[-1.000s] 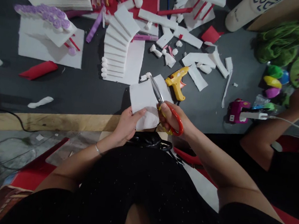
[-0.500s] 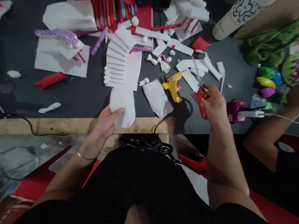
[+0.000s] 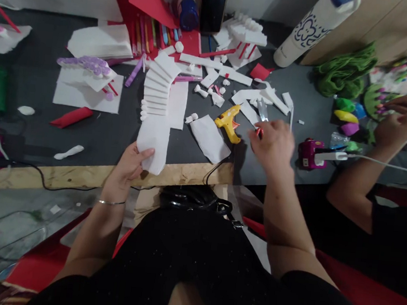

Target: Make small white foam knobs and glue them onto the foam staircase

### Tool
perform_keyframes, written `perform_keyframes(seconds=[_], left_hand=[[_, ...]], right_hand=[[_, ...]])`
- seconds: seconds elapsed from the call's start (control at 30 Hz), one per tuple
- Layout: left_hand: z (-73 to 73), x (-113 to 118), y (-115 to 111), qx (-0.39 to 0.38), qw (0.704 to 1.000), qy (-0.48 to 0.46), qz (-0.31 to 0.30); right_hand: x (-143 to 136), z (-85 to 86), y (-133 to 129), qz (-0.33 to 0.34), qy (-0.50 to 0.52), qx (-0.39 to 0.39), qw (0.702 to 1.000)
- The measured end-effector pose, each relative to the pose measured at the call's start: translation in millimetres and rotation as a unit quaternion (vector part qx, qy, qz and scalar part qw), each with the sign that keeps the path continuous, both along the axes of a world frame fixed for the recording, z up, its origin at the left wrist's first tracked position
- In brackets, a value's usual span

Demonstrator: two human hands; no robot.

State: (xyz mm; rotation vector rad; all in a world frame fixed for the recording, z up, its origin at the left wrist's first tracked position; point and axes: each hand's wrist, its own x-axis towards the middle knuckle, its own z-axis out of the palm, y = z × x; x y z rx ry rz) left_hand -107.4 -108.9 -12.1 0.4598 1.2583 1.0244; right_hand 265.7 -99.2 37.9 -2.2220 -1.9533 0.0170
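My left hand (image 3: 129,161) pinches the lower left edge of a white sheet piece (image 3: 152,142), thumb on top, at the table's front edge. The sheet's far end meets a curved model staircase (image 3: 158,92) of white steps with small white balls along its left side. My right hand (image 3: 275,143) is closed around scissors (image 3: 262,111), palm down, low over the table. Metal blades and a bit of red handle show; the fingers cover the rest. Left of that hand lies a yellow glue gun (image 3: 229,122), beside another white sheet (image 3: 210,138).
White strips and scraps (image 3: 244,96) litter the middle. A white bottle (image 3: 299,39), a phone (image 3: 212,3) and green yarn (image 3: 345,70) stand behind. Purple power blocks (image 3: 311,153) sit at both sides. At right, a co-worker's hands (image 3: 397,127) work over small colourful pieces.
The white sheet in my left hand has moved left. My right hand has turned palm down and lowered with the scissors, covering most of their handles. The camera view has shifted.
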Motion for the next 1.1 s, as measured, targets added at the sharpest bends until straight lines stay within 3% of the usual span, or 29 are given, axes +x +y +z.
perform_keyframes(seconds=[0.13,0.27,0.4,0.47,0.6,0.7,0.8,0.9,1.0,1.07,1.1], left_hand=[[-2.5,-4.9,-0.1,-0.006,1.000,0.000,0.004],[0.2,-4.4,0.1,-0.008,1.000,0.000,-0.010],[6.2,-2.4,-0.5,-0.003,0.999,-0.017,-0.032],[8.3,-2.7,0.3,-0.002,0.998,-0.027,-0.055],[12.7,-2.4,7.0,0.004,0.991,-0.028,-0.132],[19.7,3.0,18.6,0.004,0.975,-0.004,-0.222],[28.3,12.3,36.3,-0.003,0.948,0.047,-0.315],[33.8,20.4,56.6,0.042,0.909,0.090,-0.404],[36.2,24.6,73.3,0.119,0.838,0.082,-0.526],[37.8,26.2,80.5,0.151,0.800,0.084,-0.575],[39.0,26.9,83.0,0.157,0.785,0.089,-0.593]], right_hand=[[-69.4,-11.5,-5.9,0.151,0.057,-0.107,0.981],[-95.8,-33.4,-5.4,0.165,0.106,-0.134,0.971],[-70.6,-35.3,1.3,0.141,0.262,-0.112,0.948],[-48.0,-28.6,7.8,0.095,0.294,-0.046,0.950],[-1.8,-15.4,29.9,0.008,0.236,0.067,0.969],[26.0,-15.2,50.0,-0.021,0.156,0.125,0.980],[45.3,-19.3,64.3,-0.011,0.115,0.093,0.989],[50.2,-16.4,65.4,-0.011,0.081,0.065,0.995],[32.3,-5.9,53.3,0.031,0.090,0.112,0.989],[8.4,-1.8,43.1,0.099,0.171,0.114,0.974],[-5.7,-2.0,38.9,0.139,0.227,0.079,0.961]])
